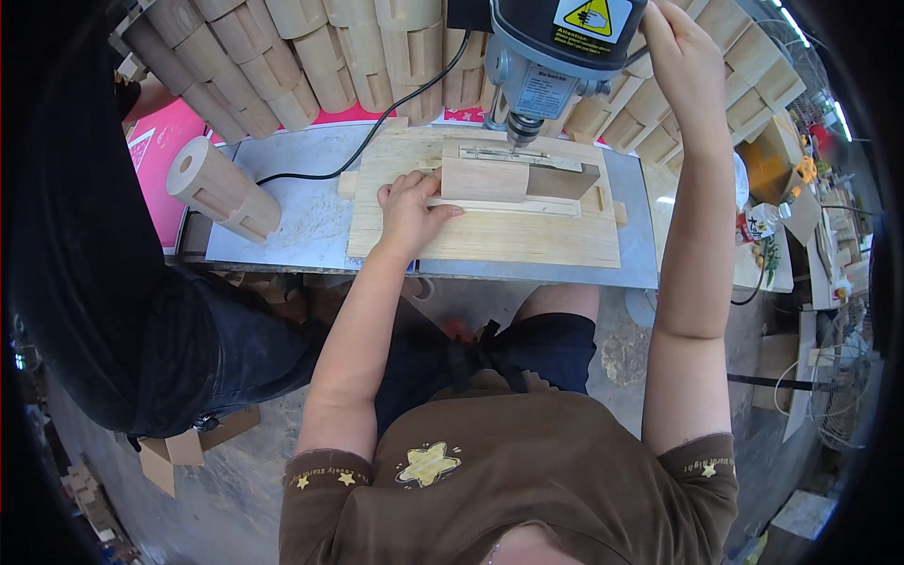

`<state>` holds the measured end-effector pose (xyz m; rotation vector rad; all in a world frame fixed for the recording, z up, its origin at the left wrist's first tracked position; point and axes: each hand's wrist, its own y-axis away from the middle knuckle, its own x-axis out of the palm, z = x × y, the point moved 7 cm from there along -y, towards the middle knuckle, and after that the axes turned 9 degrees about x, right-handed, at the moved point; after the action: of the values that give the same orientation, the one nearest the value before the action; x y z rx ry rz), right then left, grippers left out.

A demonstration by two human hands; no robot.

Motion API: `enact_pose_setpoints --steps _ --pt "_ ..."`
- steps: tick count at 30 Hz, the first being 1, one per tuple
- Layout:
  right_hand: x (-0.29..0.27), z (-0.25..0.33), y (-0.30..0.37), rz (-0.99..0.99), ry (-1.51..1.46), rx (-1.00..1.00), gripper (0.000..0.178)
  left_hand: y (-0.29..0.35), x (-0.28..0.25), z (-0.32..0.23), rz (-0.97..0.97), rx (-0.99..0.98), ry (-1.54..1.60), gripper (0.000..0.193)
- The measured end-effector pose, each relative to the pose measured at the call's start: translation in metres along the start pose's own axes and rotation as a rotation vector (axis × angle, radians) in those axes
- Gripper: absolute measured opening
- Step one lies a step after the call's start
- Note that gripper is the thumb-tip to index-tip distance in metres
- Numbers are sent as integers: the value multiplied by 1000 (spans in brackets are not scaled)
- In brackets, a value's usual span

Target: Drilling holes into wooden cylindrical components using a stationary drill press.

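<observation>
My left hand point(414, 215) is closed on the left end of a pale wooden piece point(485, 179), thumb at the near side and fingers behind. This piece lies on a wooden jig board point(395, 240), with a grey flat plate point(563, 181) at its right. Just above it is the chuck point(524, 130) of a bench drill press point(556, 56); I cannot tell whether the bit touches the wood. My right arm is raised, and my right hand point(676, 33) is bent around the drill head's right side. Its fingertips and whatever they hold are hidden.
A wooden cylinder point(224, 188) with a hole and cut recesses stands left of the jig board. Stacked wooden cylinders point(330, 66) line the back. A black cable point(372, 132) crosses the grey bench top point(311, 212). Another person's dark-clothed leg point(217, 339) is at my left.
</observation>
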<state>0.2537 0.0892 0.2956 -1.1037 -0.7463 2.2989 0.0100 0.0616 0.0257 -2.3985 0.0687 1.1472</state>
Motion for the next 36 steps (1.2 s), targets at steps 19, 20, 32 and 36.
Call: enact_pose_setpoints --steps 19,20,32,36 --pt "50 -58 151 -123 -293 -106 10 -4 -2 -7 -65 60 -13 37" --pt "49 -58 151 -124 -294 -106 10 -4 -1 -7 -66 59 -8 37" --pt "1 0 9 -165 -18 -68 26 -6 14 -23 -104 69 -56 35" --pt "33 -21 -42 -98 73 -50 32 -11 27 -34 -62 74 -10 51"
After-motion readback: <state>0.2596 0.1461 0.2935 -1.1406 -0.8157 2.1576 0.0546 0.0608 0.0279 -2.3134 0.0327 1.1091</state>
